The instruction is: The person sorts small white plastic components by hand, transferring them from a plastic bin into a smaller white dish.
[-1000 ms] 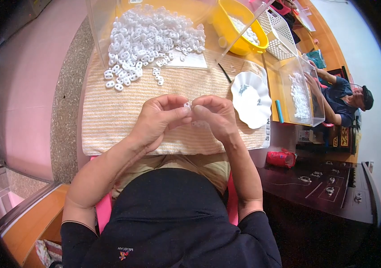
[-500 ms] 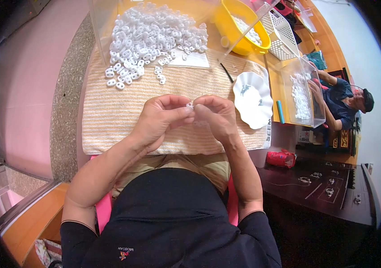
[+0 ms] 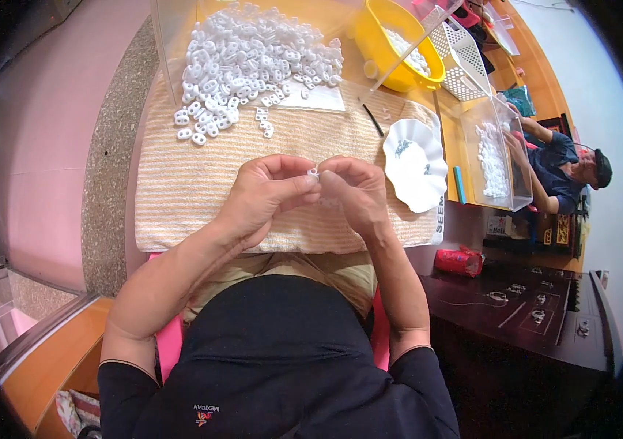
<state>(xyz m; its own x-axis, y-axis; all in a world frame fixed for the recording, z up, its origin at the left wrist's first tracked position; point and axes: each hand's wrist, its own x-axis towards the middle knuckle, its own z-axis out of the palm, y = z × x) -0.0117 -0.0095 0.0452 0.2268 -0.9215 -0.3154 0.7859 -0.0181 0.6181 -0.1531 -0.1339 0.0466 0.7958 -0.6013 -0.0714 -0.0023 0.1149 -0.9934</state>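
Observation:
Over the middle of a striped towel (image 3: 187, 201), my two hands meet at the fingertips. My left hand (image 3: 271, 192) pinches a small white plastic piece (image 3: 314, 173) between thumb and fingers. From the other side, the fingertips of my right hand (image 3: 357, 192) close on the same piece. Most of it is hidden by the fingers. Beyond the hands lies a big heap of white plastic pieces with two holes each (image 3: 253, 62). A few loose pieces (image 3: 263, 121) lie on the towel in front of it.
Right of my hands is a wavy white dish (image 3: 415, 175) with small dark bits. Nearby lie a black stick (image 3: 373, 119) and a teal stick (image 3: 460, 184). Farther off stand a yellow basin (image 3: 370, 47), a white perforated basket (image 3: 463, 62) and a clear box (image 3: 520, 192), where another person (image 3: 556, 164) works.
My hands stay together over the towel, with the small white piece turned slightly between the fingertips. The view has shifted very little.

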